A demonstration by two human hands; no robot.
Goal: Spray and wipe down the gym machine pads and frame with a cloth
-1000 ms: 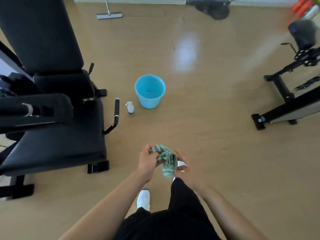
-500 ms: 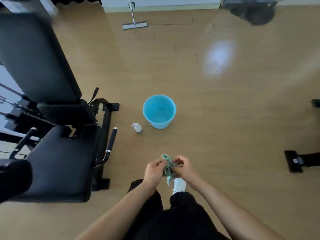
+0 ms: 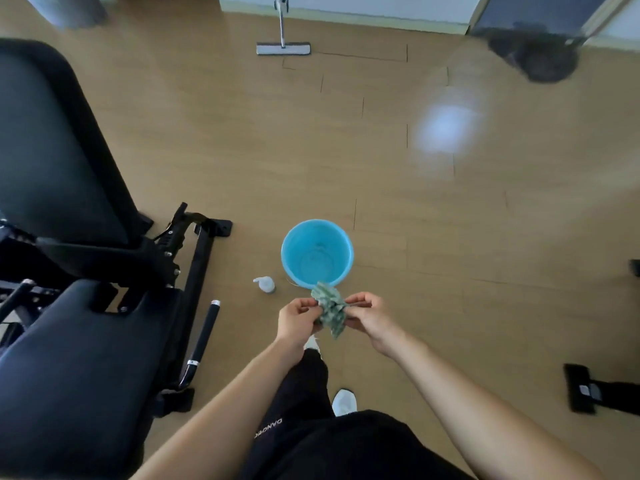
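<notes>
Gripping the green cloth [image 3: 330,308] between left hand [image 3: 298,320] and right hand [image 3: 372,318]; spray bottle [image 3: 265,284] untouched at frame centre, machine [image 3: 69,358] at left apparently unwiped.

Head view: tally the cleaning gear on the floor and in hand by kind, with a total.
Green cloth: 1, pinched between left hand and right hand
Blue bucket: 1
Spray bottle: 1
Flat mop: 1
Total: 4
</notes>
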